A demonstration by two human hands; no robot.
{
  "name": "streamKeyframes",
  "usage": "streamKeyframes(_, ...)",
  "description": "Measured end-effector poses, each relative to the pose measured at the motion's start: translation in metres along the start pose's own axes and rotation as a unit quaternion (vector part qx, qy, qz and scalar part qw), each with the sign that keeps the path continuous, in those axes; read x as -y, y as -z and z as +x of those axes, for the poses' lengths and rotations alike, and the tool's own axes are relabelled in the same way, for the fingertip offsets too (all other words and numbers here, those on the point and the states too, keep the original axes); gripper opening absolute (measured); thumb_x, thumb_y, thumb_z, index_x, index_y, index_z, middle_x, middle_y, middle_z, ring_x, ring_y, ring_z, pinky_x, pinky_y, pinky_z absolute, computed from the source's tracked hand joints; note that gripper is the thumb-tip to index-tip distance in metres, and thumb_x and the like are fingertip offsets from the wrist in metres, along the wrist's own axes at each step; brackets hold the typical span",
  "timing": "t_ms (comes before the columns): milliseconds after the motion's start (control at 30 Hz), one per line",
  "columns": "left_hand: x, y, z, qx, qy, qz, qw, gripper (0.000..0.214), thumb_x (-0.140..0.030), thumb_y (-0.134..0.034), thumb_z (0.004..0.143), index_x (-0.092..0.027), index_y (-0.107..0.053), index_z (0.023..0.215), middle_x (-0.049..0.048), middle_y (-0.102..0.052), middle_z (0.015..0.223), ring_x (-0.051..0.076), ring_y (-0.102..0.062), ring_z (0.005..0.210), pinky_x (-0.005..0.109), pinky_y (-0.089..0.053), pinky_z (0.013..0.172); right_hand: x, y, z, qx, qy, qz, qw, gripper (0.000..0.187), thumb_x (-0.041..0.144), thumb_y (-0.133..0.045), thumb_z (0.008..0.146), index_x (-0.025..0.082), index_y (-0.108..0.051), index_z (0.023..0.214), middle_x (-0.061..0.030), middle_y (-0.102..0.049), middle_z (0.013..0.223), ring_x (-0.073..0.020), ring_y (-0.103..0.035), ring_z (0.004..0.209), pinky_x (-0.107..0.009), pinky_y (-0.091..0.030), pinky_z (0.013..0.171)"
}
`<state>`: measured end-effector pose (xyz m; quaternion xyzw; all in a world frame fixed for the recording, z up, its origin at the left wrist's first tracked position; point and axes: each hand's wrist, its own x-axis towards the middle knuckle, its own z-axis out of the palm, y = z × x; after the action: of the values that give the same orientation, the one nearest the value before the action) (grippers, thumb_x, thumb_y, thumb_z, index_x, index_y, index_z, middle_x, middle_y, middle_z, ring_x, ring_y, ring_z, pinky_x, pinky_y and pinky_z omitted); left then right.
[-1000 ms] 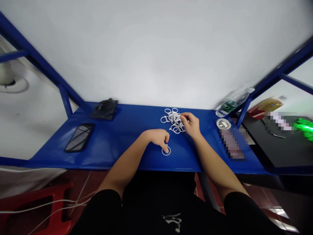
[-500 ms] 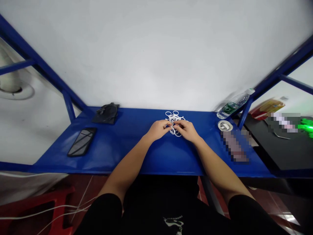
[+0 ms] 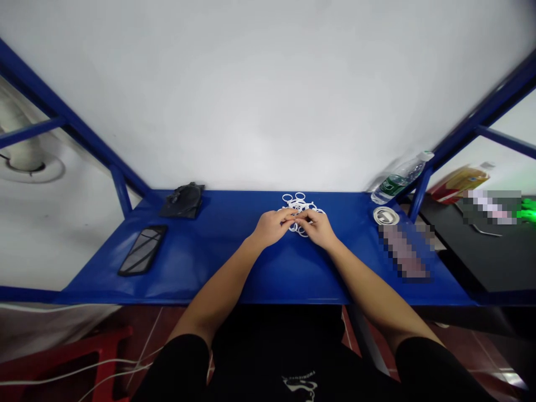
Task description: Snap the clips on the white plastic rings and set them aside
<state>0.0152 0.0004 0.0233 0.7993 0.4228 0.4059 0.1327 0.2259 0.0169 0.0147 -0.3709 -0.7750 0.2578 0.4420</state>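
A loose pile of thin white plastic loops (image 3: 298, 204), which look like closed cable ties, lies on the blue tabletop (image 3: 226, 251). My left hand (image 3: 271, 226) is over the left side of the pile, thumb and fingers pinched together. From the right, my right hand (image 3: 320, 228) meets it with its fingers also pinched. The fingertips of both hands touch or nearly touch above the loops. Whatever is between them is hidden by the fingers. Some loops show behind the hands, and others just below the fingertips.
On the left lie a black phone (image 3: 143, 250) and a crumpled black plastic bag (image 3: 183, 200). To the right are a clear water bottle (image 3: 397, 181), a coiled white cable (image 3: 386, 216) and a blurred-out object (image 3: 405, 251). A white wall (image 3: 268, 111) rises behind the table.
My fingertips have closed together over the pile; a pale bit seen between them earlier is now covered. The whole view has shifted slightly, with the table a little lower.
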Motion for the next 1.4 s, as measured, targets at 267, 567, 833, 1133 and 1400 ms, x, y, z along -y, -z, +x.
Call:
streamKeyframes(267,0.007,-0.016,0.0,0.029,0.006,-0.084,0.996,0.04,-0.019,-0.07,0.094,-0.026,-0.069,0.133,0.0042,-0.08,0.123,0.019,-0.08,0.101,0.035,-0.063,0.097,-0.009,0.011,0.007,0.014,-0.022,-0.022,0.999,0.018,0.04,-0.06,0.101,0.023,-0.063,0.096,-0.0018,-0.066,0.082,-0.0177,-0.059,0.071,-0.031,-0.048,0.067)
streamKeyframes(567,0.003,-0.014,0.001,0.056,0.071,-0.174,0.981,0.044,-0.027,-0.071,0.095,-0.025,-0.064,0.138,0.0082,-0.077,0.13,0.02,-0.079,0.098,0.037,-0.063,0.095,-0.006,0.014,0.009,0.043,0.011,-0.073,0.996,0.013,0.032,-0.055,0.104,0.024,-0.063,0.1,-0.0049,-0.07,0.09,-0.0207,-0.065,0.079,-0.035,-0.052,0.076)
streamKeyframes(833,0.023,0.002,0.015,0.134,0.03,0.078,0.987,0.083,-0.065,-0.082,0.082,-0.026,-0.056,0.151,0.0144,-0.045,0.167,0.039,-0.04,0.156,0.063,-0.032,0.126,-0.044,0.039,0.038,0.076,0.04,-0.178,0.98,0.045,0.058,-0.067,0.097,0.024,-0.071,0.126,-0.0124,-0.075,0.123,-0.0315,-0.069,0.113,-0.052,-0.053,0.103)
streamKeyframes(1133,0.066,-0.021,0.046,0.2,0.031,0.105,0.974,0.121,-0.085,-0.073,0.074,-0.018,-0.031,0.166,0.025,-0.02,0.175,0.044,-0.016,0.164,0.07,-0.015,0.129,-0.096,0.015,0.076,0.208,-0.077,-0.198,0.955,0.071,0.072,-0.051,0.101,0.027,-0.055,0.156,-0.0152,-0.049,0.164,-0.0418,-0.037,0.157,-0.078,-0.021,0.124)
streamKeyframes(1400,0.087,0.016,0.028,0.26,0.033,0.096,0.96,0.129,-0.091,-0.066,0.075,-0.016,-0.021,0.17,0.0246,-0.017,0.175,0.044,-0.015,0.164,0.068,-0.015,0.13,-0.053,-0.023,0.078,0.294,-0.031,-0.108,0.949,0.07,0.066,-0.058,0.101,0.034,-0.045,0.162,-0.0124,-0.041,0.17,-0.0437,-0.025,0.161,-0.084,-0.007,0.121)
